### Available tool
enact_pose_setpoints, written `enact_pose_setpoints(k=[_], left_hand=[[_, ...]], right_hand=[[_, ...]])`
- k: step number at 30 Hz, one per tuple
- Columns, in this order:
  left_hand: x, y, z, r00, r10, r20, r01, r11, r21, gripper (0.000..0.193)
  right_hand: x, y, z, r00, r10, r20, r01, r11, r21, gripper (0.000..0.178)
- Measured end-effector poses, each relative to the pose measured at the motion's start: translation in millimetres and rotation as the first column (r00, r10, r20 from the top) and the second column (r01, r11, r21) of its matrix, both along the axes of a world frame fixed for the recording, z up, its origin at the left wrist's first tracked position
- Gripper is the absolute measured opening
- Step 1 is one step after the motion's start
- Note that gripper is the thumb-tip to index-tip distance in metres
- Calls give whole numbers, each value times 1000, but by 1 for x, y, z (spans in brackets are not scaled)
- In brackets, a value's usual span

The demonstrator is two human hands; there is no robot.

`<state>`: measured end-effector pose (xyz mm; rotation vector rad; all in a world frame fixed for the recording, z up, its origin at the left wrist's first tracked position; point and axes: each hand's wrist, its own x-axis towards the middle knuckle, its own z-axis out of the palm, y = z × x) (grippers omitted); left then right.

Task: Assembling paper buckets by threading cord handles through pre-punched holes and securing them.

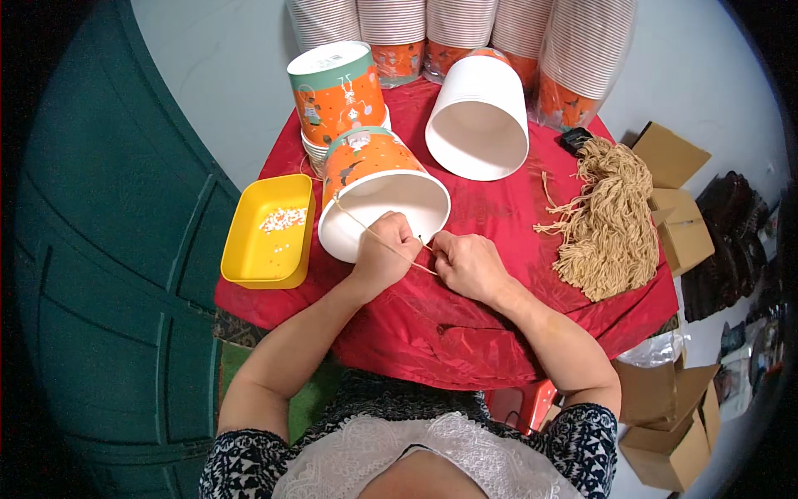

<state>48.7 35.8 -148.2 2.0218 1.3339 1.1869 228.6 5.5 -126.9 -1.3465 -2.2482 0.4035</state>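
Observation:
An orange and green printed paper bucket [374, 158] lies on its side with its white mouth toward me. My left hand [386, 251] is closed at the bucket's near rim, its knuckles in front of the opening. My right hand [470, 264] pinches a thin tan cord [374, 230] just right of that rim. The cord runs from the bucket's left rim, across my left hand, and loops below both hands. My fingertips almost meet, so the exact hold there is partly hidden. A yellow tray [268, 264] with small white and orange pieces [283, 219] stands to the left.
A red-covered table [490, 333] carries another tipped bucket [478, 125], an upside-down bucket [337, 96] and a tan cord bundle [611, 220]. Tall nested bucket stacks [586, 58] line the back. Cardboard boxes [669, 441] stand right; a green door [108, 249] is left.

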Motion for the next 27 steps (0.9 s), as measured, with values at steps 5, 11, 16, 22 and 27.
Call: enact_pose_setpoints(k=[5,11,16,22,27], left_hand=[[2,1,-2,995,82,-54,-83,997,0,16],[0,2,-1,995,87,-41,-89,995,-52,15],[-1,0,2,996,33,-86,-39,997,-64,16],[-4,-1,2,989,-45,-141,30,994,-107,14],[-7,-32,8,954,-243,-178,256,965,57,19]], right_hand=[[1,0,-1,998,40,-46,-41,999,-18,13],[2,1,3,993,16,-114,-23,998,-58,14],[-2,10,4,947,-57,-316,-8,980,-198,28],[-1,27,-19,802,-207,-561,-14,932,-363,31],[4,19,-8,753,-275,-598,18,917,-399,28]])
